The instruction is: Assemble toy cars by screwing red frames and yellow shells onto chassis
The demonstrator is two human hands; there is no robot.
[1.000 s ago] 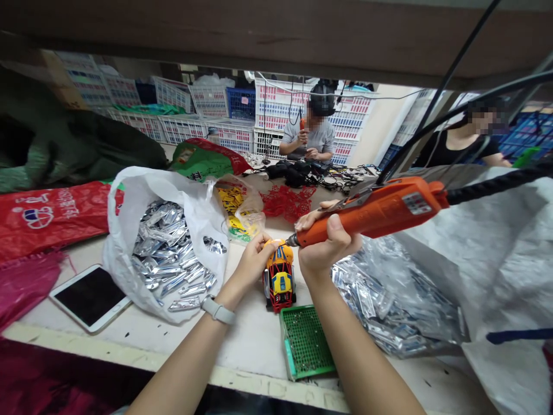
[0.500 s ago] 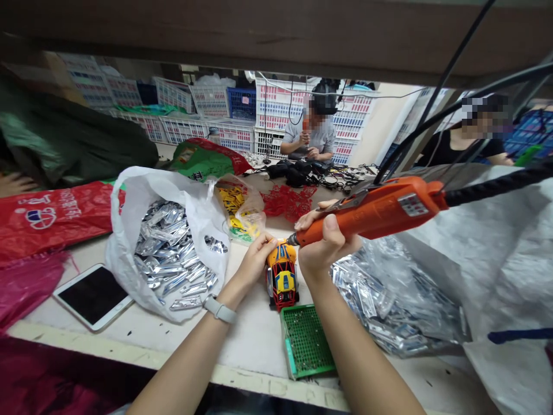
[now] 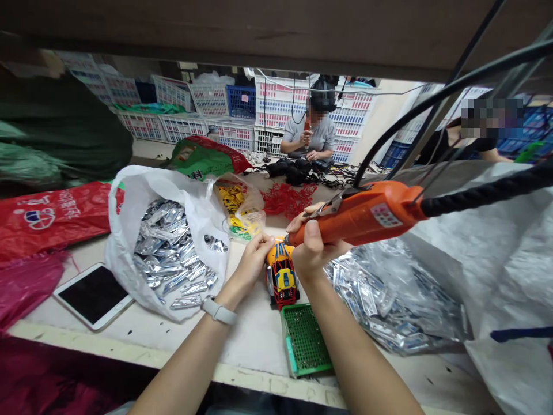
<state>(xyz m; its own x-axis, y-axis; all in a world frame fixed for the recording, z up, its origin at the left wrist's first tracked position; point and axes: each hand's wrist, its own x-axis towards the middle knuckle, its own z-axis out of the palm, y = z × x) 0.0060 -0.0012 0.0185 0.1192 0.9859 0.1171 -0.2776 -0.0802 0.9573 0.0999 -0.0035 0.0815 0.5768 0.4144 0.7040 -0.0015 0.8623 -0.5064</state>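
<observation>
1. Pinching the far end of the toy car [image 3: 283, 275] with the left hand [image 3: 253, 258], nearer of the 2.
2. Gripping an orange power driver [image 3: 363, 223] in the right hand [image 3: 317, 246], aimed leftward at that same end; can't tell if touching.
3. Got the car between both hands, just past the green tray [image 3: 291, 349], lined up lengthwise pretty much straight ahead.

Dark-screened phone [image 3: 93, 295]; red printed bag [image 3: 78, 213] at left; blue crate [image 3: 241, 108] beside white crates [image 3: 210, 102]

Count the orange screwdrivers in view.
2. One orange screwdriver is in the right hand, its tip at the toy car; the second screwdriver is held by the person in grey opposite. More may be hidden.
</observation>
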